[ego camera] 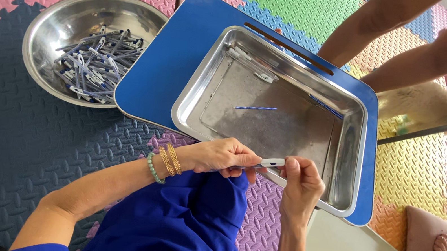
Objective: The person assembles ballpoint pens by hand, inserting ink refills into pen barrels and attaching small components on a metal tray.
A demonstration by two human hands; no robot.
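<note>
My left hand (225, 157) and right hand (299, 180) each pinch one end of a white pen (267, 163), held level over the steel tray (344, 157) rim, so dropped parts land inside.

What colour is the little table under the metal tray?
Blue table, seen best from the head camera.

Bright, even daylight throughout, strongest at the upper right, where the floor mats (435, 117) wash out pale. Soft glare on the round steel bowl (48, 24) and along the rim of the rectangular steel tray (192, 99). Faint, diffuse shadows only. Sharp focus at centre; slight wide-angle stretching toward the edges.
</note>
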